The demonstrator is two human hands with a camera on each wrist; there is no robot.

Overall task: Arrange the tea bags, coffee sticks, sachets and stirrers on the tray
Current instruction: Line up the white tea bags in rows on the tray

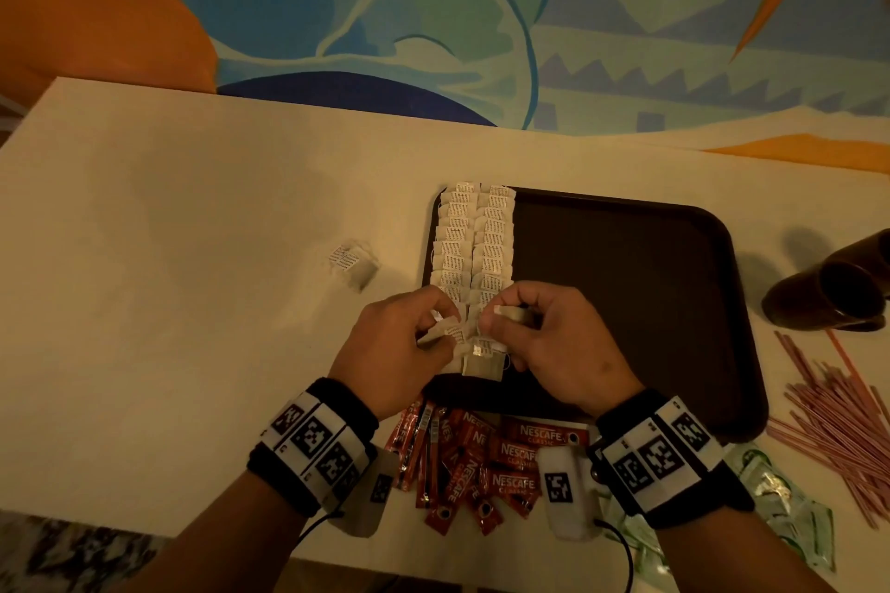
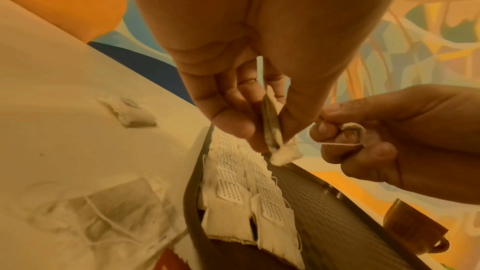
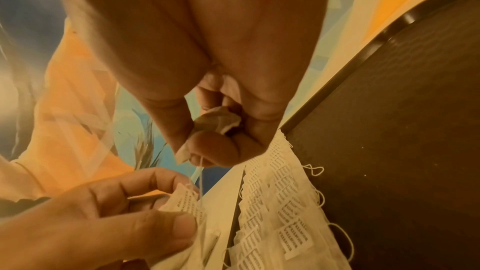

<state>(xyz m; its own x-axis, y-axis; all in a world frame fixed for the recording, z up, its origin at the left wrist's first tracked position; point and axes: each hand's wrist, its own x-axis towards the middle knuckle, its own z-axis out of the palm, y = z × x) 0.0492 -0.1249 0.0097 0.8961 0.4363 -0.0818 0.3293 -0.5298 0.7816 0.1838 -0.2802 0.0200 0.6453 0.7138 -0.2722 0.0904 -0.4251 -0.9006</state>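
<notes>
Both hands (image 1: 481,337) pinch seemingly tangled tea bags (image 1: 450,332).

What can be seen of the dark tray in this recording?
The tray is a dark brown, rounded-corner rectangle with a raised rim and a textured floor, seemingly plastic. It lies flat on the pale table. Two overlapping columns of tea bags fill its left edge; the rest is bare. Both hands work above its near-left corner, whether touching it is unclear.

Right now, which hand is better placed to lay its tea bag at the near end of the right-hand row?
Probably the right hand: it pinches a tea bag directly over the right-hand row on the tray. The left hand holds its bag over the tray's left edge.
</notes>
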